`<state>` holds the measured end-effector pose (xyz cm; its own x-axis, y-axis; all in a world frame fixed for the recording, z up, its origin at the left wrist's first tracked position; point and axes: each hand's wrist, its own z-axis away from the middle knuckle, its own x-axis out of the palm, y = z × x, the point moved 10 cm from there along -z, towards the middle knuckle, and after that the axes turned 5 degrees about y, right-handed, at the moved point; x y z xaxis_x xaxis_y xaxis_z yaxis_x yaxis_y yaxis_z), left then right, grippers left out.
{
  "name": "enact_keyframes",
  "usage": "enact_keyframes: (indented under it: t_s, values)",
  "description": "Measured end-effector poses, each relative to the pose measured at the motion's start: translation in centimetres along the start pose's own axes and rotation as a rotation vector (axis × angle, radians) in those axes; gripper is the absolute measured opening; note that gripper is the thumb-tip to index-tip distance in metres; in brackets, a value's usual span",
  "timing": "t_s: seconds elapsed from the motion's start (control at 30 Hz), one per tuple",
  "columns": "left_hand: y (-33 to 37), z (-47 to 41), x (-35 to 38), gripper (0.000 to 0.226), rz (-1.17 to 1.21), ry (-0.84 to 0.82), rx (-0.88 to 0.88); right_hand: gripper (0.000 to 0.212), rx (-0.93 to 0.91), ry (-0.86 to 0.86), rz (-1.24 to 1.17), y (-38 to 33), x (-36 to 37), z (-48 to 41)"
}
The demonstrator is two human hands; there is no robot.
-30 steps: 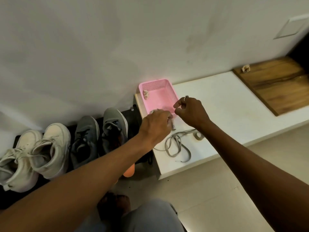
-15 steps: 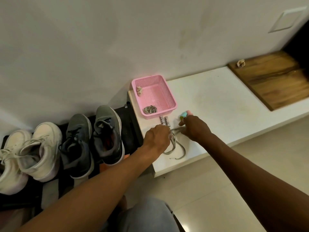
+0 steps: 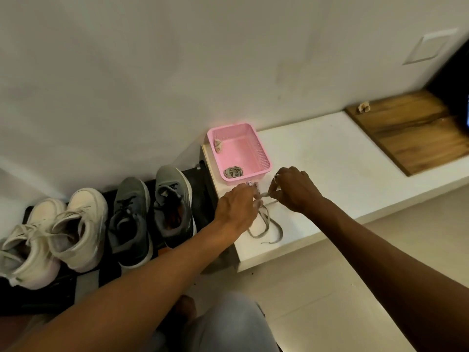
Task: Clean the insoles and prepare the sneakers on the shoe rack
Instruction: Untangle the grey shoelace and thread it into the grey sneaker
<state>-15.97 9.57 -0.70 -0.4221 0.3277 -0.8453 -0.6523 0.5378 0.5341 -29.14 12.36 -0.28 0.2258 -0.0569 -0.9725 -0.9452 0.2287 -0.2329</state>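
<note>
A grey shoelace lies looped on the white bench. My left hand and my right hand pinch its upper end between them, just in front of a pink basket. Inside the basket sit a coiled grey lace and a small crumpled scrap. On the black shoe rack to the left stand two grey sneakers and two white sneakers. A small object lies partly hidden between my hands and the basket.
A wooden board with a crumpled bit lies at the bench's right end. The wall runs close behind. My knee and tiled floor fill the foreground.
The coiled lace came into view in the basket as my hands dropped from its rim to the bench. Both hands now lift the loose lace's end slightly.
</note>
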Motion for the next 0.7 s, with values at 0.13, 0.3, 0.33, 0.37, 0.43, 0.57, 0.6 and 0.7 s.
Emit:
enact_keyframes:
  t_s: [0.13, 0.3, 0.33, 0.37, 0.43, 0.57, 0.6, 0.7]
  values:
    - [0.8, 1.9, -5.2, 0.033, 0.08, 0.089, -0.025, 0.011, -0.017, -0.122, -0.055, -3.9, -4.5, 0.7]
    - [2.9, 5.7, -11.5, 0.022, 0.255, 0.015, -0.045, 0.01, -0.123, -0.202, -0.244, -12.2, -12.6, 4.1]
    - [3.4, 6.8, -13.2, 0.018, 0.272, 0.028, -0.042, 0.011, -0.155, -0.193, -0.273, -14.0, -14.4, 5.0]
    - [3.8, 7.8, -14.9, 0.02, 0.287, 0.049, -0.046, 0.013, -0.187, -0.176, -0.302, -15.6, -16.0, 5.8]
    - [4.4, 9.9, -18.6, 0.021, 0.307, 0.108, -0.051, 0.014, -0.228, -0.121, -0.349, -18.1, -19.3, 7.2]
    - [6.0, 14.6, -26.0, 0.026, 0.417, 0.21, -0.018, 0.014, -0.28, -0.025, -0.459, -22.2, -24.4, 10.3]
    - [6.5, 15.9, -27.7, 0.028, 0.42, 0.232, 0.001, 0.015, -0.297, -0.003, -0.477, -23.3, -25.6, 11.2]
    - [7.5, 19.1, -32.0, 0.03, 0.478, 0.271, 0.042, 0.016, -0.338, 0.049, -0.51, -25.9, -29.0, 13.4]
